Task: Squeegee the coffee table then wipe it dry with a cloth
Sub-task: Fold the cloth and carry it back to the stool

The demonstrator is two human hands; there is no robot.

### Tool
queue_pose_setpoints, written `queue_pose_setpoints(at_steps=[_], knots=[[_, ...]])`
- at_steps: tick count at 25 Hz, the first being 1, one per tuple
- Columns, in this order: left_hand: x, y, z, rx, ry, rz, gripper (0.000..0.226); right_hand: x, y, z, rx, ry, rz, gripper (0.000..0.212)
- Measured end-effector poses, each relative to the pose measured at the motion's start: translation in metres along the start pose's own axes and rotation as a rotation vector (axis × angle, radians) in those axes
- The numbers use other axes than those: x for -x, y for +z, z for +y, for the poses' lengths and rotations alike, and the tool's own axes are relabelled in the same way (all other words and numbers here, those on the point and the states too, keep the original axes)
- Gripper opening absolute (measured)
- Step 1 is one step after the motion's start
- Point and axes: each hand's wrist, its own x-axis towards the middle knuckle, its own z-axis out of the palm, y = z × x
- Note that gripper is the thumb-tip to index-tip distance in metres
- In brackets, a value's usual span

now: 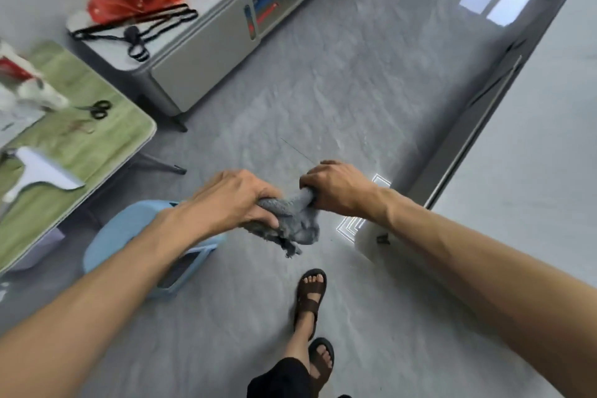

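Grey cloth (292, 220) twisted between both hands, well clear of the surface

Left hand (235, 200) grips one bunched end of the cloth and right hand (336, 191) is closed around the other, the rag drawn tight between them over the floor (323, 90), with a frayed corner hanging down. It looks like wringing or readying the cloth, so I judge the drying step is being prepared rather than under way. A white flat-bladed tool (42, 174), possibly the squeegee, lies on the green surface (97, 145) at the left, in neither hand, which suggests the squeegee pass is over; blur hides whether that top is wet or streaked. Scissors (98, 109) and other clutter sit on it too. What is left, as I read it: bringing the cloth to the surface and wiping it dry.
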Motion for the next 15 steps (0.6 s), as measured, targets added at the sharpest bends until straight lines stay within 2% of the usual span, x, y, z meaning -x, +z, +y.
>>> queue_pose_setpoints(at_steps=[2,4,6,8,11,15], knots=[[0.048,-0.014,-0.022,0.194,-0.158,0.008,0.033,-0.006,-0.017,-0.034,-0.077,0.073,-0.010,0.021],[0.098,-0.019,-0.051,0.338,-0.314,0.033,0.034,-0.018,-0.036,-0.073,-0.062,-0.021,0.031,0.023],[0.145,-0.016,-0.078,0.359,-0.458,0.124,0.036,-0.036,-0.051,-0.117,-0.004,-0.161,0.048,0.020],[0.182,-0.010,-0.102,0.324,-0.521,0.306,0.034,-0.058,-0.059,-0.155,0.051,-0.231,0.070,0.016],[0.237,-0.002,-0.151,0.290,-0.569,0.521,0.027,-0.104,-0.054,-0.215,0.119,-0.259,0.134,0.016],[0.291,0.041,-0.225,0.351,-0.695,0.642,0.025,-0.174,0.002,-0.276,0.074,-0.224,0.179,0.012]])
